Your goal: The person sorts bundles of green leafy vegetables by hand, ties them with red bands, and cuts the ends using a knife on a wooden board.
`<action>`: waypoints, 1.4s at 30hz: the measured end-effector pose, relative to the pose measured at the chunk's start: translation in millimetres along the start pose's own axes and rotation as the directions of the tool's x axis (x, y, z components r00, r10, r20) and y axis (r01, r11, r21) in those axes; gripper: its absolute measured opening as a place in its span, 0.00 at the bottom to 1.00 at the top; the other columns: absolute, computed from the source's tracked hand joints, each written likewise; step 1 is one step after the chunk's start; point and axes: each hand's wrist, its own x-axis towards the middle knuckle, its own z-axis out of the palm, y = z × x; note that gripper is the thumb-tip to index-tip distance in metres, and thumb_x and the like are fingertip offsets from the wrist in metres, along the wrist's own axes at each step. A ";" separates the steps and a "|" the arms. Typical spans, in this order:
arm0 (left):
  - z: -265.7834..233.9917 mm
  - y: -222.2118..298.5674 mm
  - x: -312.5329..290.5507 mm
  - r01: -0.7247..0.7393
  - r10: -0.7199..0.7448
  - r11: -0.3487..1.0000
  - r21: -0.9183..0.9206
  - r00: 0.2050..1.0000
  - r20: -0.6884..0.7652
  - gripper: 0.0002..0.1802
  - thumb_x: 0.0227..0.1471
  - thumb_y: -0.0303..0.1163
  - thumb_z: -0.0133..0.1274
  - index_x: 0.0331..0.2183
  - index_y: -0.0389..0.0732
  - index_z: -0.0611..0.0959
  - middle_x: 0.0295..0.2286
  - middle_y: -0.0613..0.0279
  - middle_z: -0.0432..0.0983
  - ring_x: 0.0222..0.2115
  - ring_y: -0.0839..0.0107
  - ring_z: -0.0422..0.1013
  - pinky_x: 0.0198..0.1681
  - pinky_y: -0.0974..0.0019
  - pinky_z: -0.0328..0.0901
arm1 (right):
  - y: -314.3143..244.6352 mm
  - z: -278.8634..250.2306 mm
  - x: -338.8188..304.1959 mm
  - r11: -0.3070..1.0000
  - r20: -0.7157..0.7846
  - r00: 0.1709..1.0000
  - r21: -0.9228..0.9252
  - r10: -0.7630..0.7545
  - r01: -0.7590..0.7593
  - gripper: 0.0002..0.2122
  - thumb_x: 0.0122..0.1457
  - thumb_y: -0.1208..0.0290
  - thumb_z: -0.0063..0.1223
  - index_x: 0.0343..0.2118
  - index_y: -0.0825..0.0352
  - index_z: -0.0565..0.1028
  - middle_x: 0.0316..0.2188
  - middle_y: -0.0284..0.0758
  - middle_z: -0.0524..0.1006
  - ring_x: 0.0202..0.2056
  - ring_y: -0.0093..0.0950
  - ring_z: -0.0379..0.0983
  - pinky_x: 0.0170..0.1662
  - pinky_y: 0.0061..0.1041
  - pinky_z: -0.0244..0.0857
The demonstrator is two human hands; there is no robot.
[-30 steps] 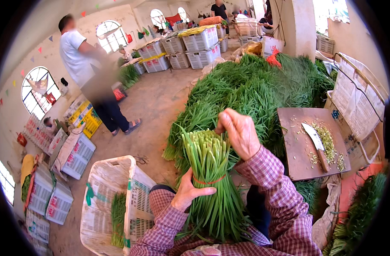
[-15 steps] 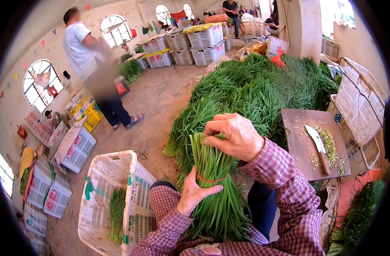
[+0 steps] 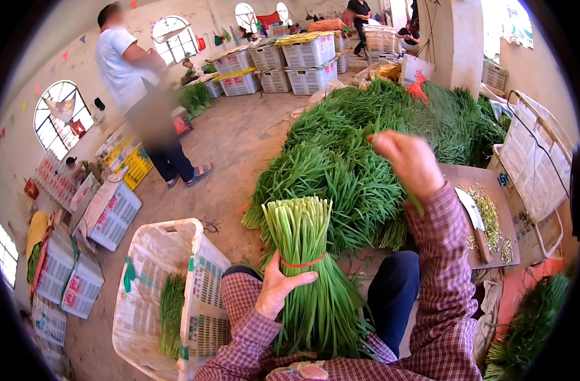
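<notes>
Pale walls (image 3: 80,73) with gridded, arched windows (image 3: 179,49) enclose a bare, brownish floor (image 3: 233,146). Small pennants (image 3: 65,56) (triangular, variously coloured) hang at left; a plain pillar (image 3: 466,47) rises at right, near a glaring, daylit opening (image 3: 513,24).

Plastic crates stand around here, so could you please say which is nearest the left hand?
The open white crate at lower left, beside the left hand and holding a leafy green bunch; the others stand farther off.

1 knife (image 3: 473,218), trimmings (image 3: 491,222) on brown board (image 3: 471,174)
</notes>
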 end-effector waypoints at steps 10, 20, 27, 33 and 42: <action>0.0 12.9 2.9 -0.052 0.051 0.997 0.060 0.999 0.009 0.42 0.36 0.26 0.69 0.54 0.35 0.68 0.47 0.58 0.73 0.48 0.70 0.69 0.55 0.64 0.62 | -39.9 63.0 -25.6 0.942 0.246 0.959 0.330 -0.144 0.057 0.11 0.55 0.64 0.57 0.30 0.69 0.78 0.27 0.42 0.77 0.31 0.38 0.75 0.35 0.33 0.68; -4.8 5.7 1.3 -0.013 0.013 0.999 0.040 1.000 0.017 0.42 0.35 0.29 0.68 0.53 0.34 0.68 0.46 0.56 0.74 0.48 0.67 0.70 0.55 0.62 0.62 | -51.4 54.9 10.1 0.605 -0.128 0.979 0.796 0.157 0.007 0.13 0.64 0.63 0.48 0.33 0.70 0.75 0.27 0.31 0.76 0.31 0.20 0.74 0.36 0.21 0.71; -38.2 26.7 43.4 -0.059 0.033 0.992 -0.114 0.976 -0.215 0.43 0.36 0.32 0.67 0.55 0.36 0.68 0.48 0.54 0.73 0.49 0.62 0.69 0.57 0.58 0.62 | -42.1 108.3 -39.5 0.811 0.407 0.902 0.571 -0.143 -0.130 0.42 0.54 0.48 0.59 0.65 0.63 0.50 0.54 0.51 0.66 0.52 0.43 0.68 0.55 0.37 0.63; -57.3 74.1 82.5 -0.152 0.082 0.965 -0.214 0.948 -0.307 0.32 0.41 0.33 0.66 0.49 0.36 0.75 0.44 0.54 0.74 0.44 0.62 0.72 0.48 0.59 0.71 | -11.5 130.6 -77.6 0.947 0.493 0.870 0.277 0.003 -0.160 0.38 0.45 0.65 0.57 0.61 0.55 0.54 0.34 0.50 0.78 0.35 0.49 0.76 0.42 0.42 0.70; -123.5 108.6 97.6 -0.267 0.081 0.865 -0.424 0.910 -0.407 0.23 0.45 0.32 0.64 0.45 0.42 0.78 0.39 0.61 0.78 0.38 0.66 0.75 0.42 0.59 0.72 | 99.2 97.5 -111.9 0.945 0.345 0.898 -0.267 0.275 -0.187 0.14 0.53 0.64 0.55 0.42 0.60 0.77 0.34 0.42 0.79 0.36 0.41 0.77 0.40 0.38 0.71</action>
